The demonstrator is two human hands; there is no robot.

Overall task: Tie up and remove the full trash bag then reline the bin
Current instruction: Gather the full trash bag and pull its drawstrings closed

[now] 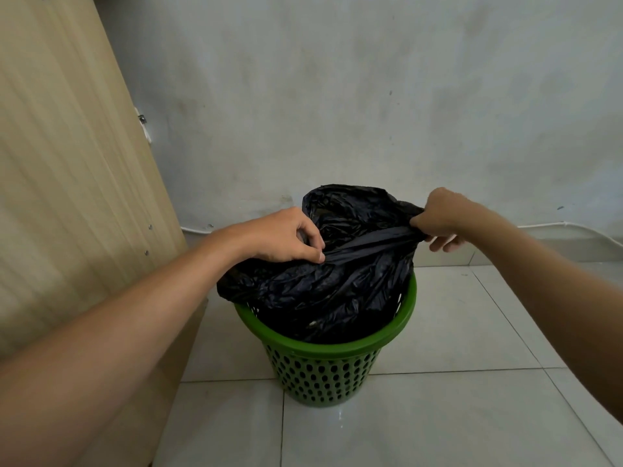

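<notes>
A green perforated plastic bin (323, 372) stands on the tiled floor near the wall. A full black trash bag (323, 291) bulges out of its top, with loose plastic rising at the back. My left hand (286, 237) pinches the left end of a bunched strip of the bag's edge. My right hand (441, 219) grips the other end above the bin's right side. The strip is stretched taut between both hands across the top of the bag.
A light wooden cabinet panel (67, 163) stands close on the left of the bin. A stained grey wall (371, 96) is right behind it, with a white cable (573, 227) along its base. White floor tiles (455, 416) lie to the right and front.
</notes>
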